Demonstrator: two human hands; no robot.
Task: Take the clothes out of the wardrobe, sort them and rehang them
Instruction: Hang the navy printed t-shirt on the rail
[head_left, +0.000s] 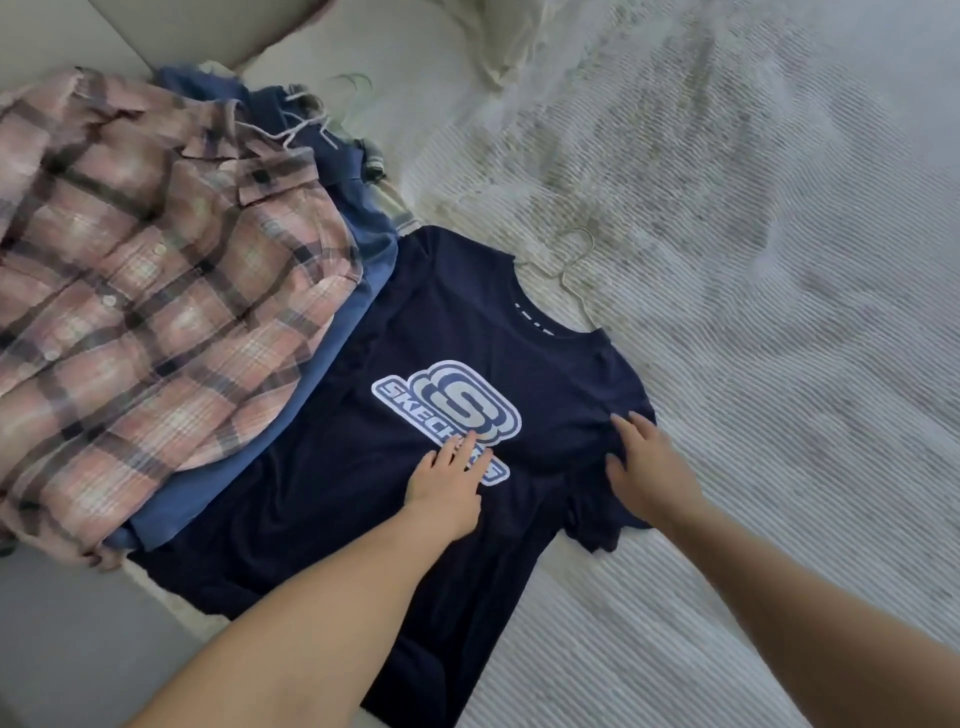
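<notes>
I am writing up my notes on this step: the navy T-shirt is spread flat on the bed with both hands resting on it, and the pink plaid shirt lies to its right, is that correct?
Not quite. The head view shows the pink plaid shirt lying to the left of the navy T-shirt, not the right. The rest holds: the T-shirt is spread on the bed, with the left hand and the right hand resting on it.

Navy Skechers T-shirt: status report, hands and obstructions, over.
Left hand flat on logo, right hand flat on sleeve. Navy T-shirt spread on bed, wire hanger at collar. Plaid shirt pile alongside, overlapping left edge.
</notes>
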